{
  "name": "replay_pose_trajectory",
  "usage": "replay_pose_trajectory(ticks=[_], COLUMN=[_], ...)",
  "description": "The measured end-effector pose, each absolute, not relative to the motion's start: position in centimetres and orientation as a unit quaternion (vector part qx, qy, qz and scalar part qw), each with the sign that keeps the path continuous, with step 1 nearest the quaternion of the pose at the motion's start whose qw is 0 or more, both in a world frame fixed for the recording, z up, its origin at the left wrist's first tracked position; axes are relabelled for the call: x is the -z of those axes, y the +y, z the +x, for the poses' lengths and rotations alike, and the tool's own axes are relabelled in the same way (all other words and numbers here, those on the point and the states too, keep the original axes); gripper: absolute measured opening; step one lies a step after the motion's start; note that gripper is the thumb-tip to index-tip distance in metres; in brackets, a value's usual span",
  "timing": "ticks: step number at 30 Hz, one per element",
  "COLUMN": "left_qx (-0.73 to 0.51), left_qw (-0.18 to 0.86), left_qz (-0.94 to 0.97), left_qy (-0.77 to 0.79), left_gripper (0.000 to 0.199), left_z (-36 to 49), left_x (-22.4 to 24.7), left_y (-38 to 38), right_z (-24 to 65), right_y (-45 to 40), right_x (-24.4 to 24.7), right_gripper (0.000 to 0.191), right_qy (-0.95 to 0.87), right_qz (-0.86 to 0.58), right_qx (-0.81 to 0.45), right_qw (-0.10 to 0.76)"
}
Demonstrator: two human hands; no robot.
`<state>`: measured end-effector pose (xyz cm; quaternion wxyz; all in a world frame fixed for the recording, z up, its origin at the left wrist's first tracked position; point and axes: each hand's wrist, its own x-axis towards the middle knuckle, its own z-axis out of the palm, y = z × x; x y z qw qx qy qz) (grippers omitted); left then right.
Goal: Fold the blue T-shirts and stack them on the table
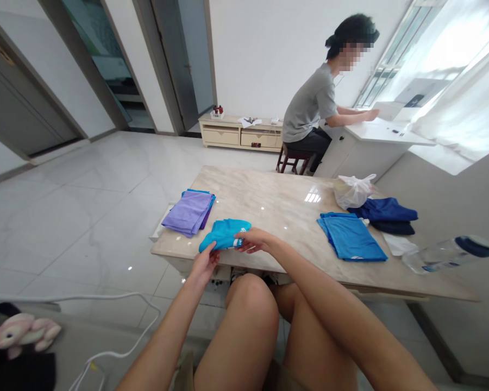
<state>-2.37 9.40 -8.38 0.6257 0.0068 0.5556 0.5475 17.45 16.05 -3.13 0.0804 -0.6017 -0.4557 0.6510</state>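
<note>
A folded turquoise cloth (225, 232) with white marks at its right end lies at the near edge of the marble-topped table (269, 203). My left hand (206, 259) pinches its near left corner. At the right end, my right hand (253, 240) grips the cloth with thumb and fingers. Left of it is a stack of folded cloths with a light purple one (187, 212) on top and blue and dark purple edges below. Folded blue cloths (351, 236) lie on the right part of the table.
At the table's right are a white plastic bag (352, 191), dark blue cloth (387, 210), white paper (399, 244) and a clear bottle (448, 254) lying tilted. Beyond, a person (313, 103) sits at a white desk (387, 132). A pink plush toy (22, 331) is at lower left.
</note>
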Motion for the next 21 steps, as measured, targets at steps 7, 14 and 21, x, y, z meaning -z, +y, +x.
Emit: replay_pose_trajectory(ticks=[7,14,21], left_qx=[-0.582,-0.597,-0.625], left_qw=[0.599,0.595,0.552], left_qz=[0.109,0.165,0.216], left_qy=[0.539,0.512,0.508], left_gripper=[0.012,0.01,0.01], left_z=[-5.7,-11.2,-16.1], left_x=[2.8,-1.3,-7.4], left_y=[6.6,5.6,13.2], right_z=[15.2,11.4,6.1], right_y=[11.5,9.7,16.5], right_x=[-2.1,-6.9,-11.5], right_gripper=[0.02,0.02,0.017], right_qy=[-0.429,-0.423,-0.499], right_qz=[-0.59,-0.535,-0.543], right_qx=[-0.66,-0.702,-0.621], right_qw=[0.179,0.206,0.264])
